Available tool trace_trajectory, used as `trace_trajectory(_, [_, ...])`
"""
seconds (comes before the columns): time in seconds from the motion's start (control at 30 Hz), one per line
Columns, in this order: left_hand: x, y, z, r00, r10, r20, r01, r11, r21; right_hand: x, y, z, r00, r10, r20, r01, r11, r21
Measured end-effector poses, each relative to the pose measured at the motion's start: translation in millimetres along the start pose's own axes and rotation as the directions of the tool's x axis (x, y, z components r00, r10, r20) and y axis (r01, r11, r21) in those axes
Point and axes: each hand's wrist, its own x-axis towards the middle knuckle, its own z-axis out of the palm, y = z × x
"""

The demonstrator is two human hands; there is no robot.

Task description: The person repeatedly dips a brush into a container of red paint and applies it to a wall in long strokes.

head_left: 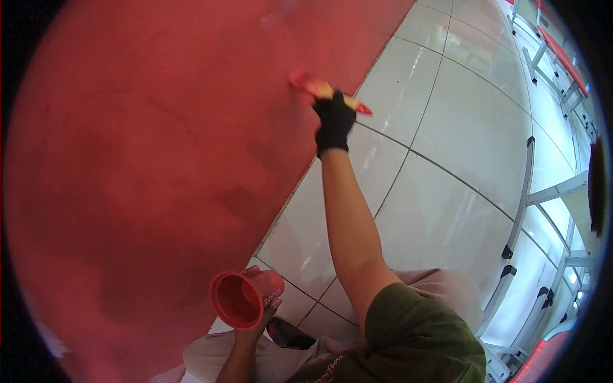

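My right hand (335, 122), in a black glove, is closed around the handle of a paintbrush (324, 90). The brush has a pale yellowish handle with a red tip, and its red bristles reach to the red painted wall (159, 140); blur hides whether they touch it. A lighter smear shows on the wall above the bristles. Low in view, my left hand (260, 322) grips a red plastic cup (271, 286) from beneath and the side. The cup tilts with its mouth towards me, its inside coated red. Some of the left fingers are hidden behind it.
White glossy floor tiles (460, 185) meet the wall along a slanting edge. Metal-legged chairs or stools (529, 172) with red seats line the right side. My shoe (290, 333) and bent legs are below, close to the cup.
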Motion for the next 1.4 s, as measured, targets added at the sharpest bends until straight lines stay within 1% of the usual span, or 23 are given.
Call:
trace_trajectory(0.03, [-0.1, -0.1, -0.6, 1.000, 0.006, -0.001, -0.006, 1.000, 0.001, -6.9, -4.9, -16.3, 0.988, 0.068, -0.141, -0.064, 0.997, 0.031])
trace_trajectory(0.07, [-0.8, -0.3, -0.1, 0.999, 0.031, -0.005, -0.032, 0.999, -0.006, -12.5, -9.7, -33.5, 0.994, -0.036, -0.105, 0.016, 0.983, -0.185])
trace_trajectory(0.13, [-2.8, 2.2, 0.1, 0.999, 0.051, -0.015, -0.052, 0.999, -0.015, -17.3, -13.9, -36.7, 0.982, -0.085, -0.171, 0.043, 0.972, -0.233])
trace_trajectory(0.2, [-3.2, 7.3, 1.0, 1.000, 0.016, -0.006, -0.017, 0.998, -0.061, 1.1, -8.6, -16.8, 0.989, -0.148, -0.027, 0.129, 0.926, -0.355])
trace_trajectory(0.23, [-3.9, 6.5, 1.2, 1.000, 0.012, -0.005, -0.012, 0.998, -0.062, -0.8, -19.0, 5.1, 0.987, -0.133, 0.091, 0.152, 0.956, -0.252])
trace_trajectory(0.27, [-4.7, 5.6, 1.0, 1.000, -0.013, -0.014, 0.012, 0.997, -0.074, 2.5, -24.7, 26.2, 0.920, -0.301, 0.251, 0.372, 0.872, -0.319])
trace_trajectory(0.3, [-5.5, 4.9, 1.2, 0.999, -0.039, -0.024, 0.036, 0.996, -0.087, -12.4, -50.2, 53.2, 0.938, -0.234, 0.256, 0.288, 0.937, -0.198])
trace_trajectory(0.33, [-5.0, 4.5, 1.6, 0.999, -0.043, -0.024, 0.041, 0.995, -0.090, -16.4, -61.6, 58.7, 0.938, -0.231, 0.256, 0.286, 0.936, -0.203])
trace_trajectory(0.4, [-1.3, 5.1, 2.3, 1.000, -0.021, 0.000, 0.021, 0.999, -0.048, -19.7, -76.4, 63.3, 0.956, -0.242, 0.168, 0.238, 0.970, 0.044])
trace_trajectory(0.47, [-1.0, 7.0, 4.2, 0.999, -0.051, -0.013, 0.050, 0.997, -0.058, -13.7, -59.1, 25.9, 0.962, -0.260, 0.080, 0.271, 0.945, -0.185])
trace_trajectory(0.5, [-1.2, 7.0, 4.4, 0.996, -0.088, -0.022, 0.087, 0.994, -0.067, -8.1, -43.2, 2.9, 0.983, -0.180, 0.025, 0.179, 0.938, -0.296])
trace_trajectory(0.53, [-1.2, 4.4, 3.1, 0.996, -0.085, -0.022, 0.083, 0.994, -0.067, -3.6, -21.6, -15.3, 0.983, -0.182, 0.026, 0.181, 0.939, -0.293])
trace_trajectory(0.6, [-2.2, -2.6, -0.2, 0.999, 0.051, 0.015, -0.051, 0.998, -0.029, 1.4, 10.2, -41.1, 0.974, -0.221, -0.048, 0.162, 0.829, -0.535])
trace_trajectory(0.63, [-3.4, -2.6, -0.8, 0.999, 0.043, 0.014, -0.043, 0.999, -0.030, 1.2, 12.3, -39.1, 0.975, -0.217, -0.050, 0.156, 0.827, -0.540])
trace_trajectory(0.7, [-5.0, -1.9, 0.4, 1.000, 0.015, 0.011, -0.015, 0.999, -0.043, 1.4, 9.0, -20.0, 0.977, -0.196, 0.082, 0.211, 0.844, -0.494])
trace_trajectory(0.77, [-5.8, -4.8, 0.1, 1.000, 0.026, 0.012, -0.026, 0.998, -0.049, -11.1, -24.0, 23.8, 0.969, -0.181, 0.169, 0.225, 0.931, -0.288])
trace_trajectory(0.87, [-3.2, -6.8, -1.7, 1.000, 0.021, 0.014, -0.020, 0.999, -0.033, -20.4, -71.0, 78.8, 0.940, -0.214, 0.264, 0.263, 0.950, -0.166])
trace_trajectory(0.93, [-2.5, -5.9, -0.5, 1.000, -0.004, 0.018, 0.004, 1.000, -0.023, -18.4, -86.9, 91.9, 0.913, -0.273, 0.303, 0.260, 0.962, 0.085])
trace_trajectory(1.07, [0.5, -1.4, 3.2, 0.999, 0.035, 0.022, -0.035, 0.999, -0.022, -12.2, -46.6, 36.6, 0.979, -0.101, 0.176, 0.095, 0.995, 0.044])
trace_trajectory(1.13, [-1.2, -1.1, 3.2, 0.999, 0.036, 0.020, -0.036, 0.999, -0.037, -15.7, -10.6, -11.5, 0.989, 0.129, -0.077, -0.131, 0.991, -0.028])
trace_trajectory(1.23, [-3.7, 0.2, 0.1, 1.000, 0.012, 0.015, -0.011, 1.000, -0.016, -27.2, 6.3, -54.0, 0.989, 0.089, -0.121, -0.101, 0.990, -0.100])
trace_trajectory(1.3, [-5.3, 3.0, 0.9, 0.999, 0.033, -0.004, -0.034, 0.998, -0.055, -29.4, 6.4, -54.8, 0.982, 0.072, -0.175, -0.120, 0.952, -0.283])
trace_trajectory(1.4, [-5.9, -4.9, -2.0, 0.999, 0.052, 0.001, -0.052, 0.998, -0.024, -26.2, -8.6, 4.0, 0.971, -0.155, 0.184, 0.212, 0.913, -0.347])
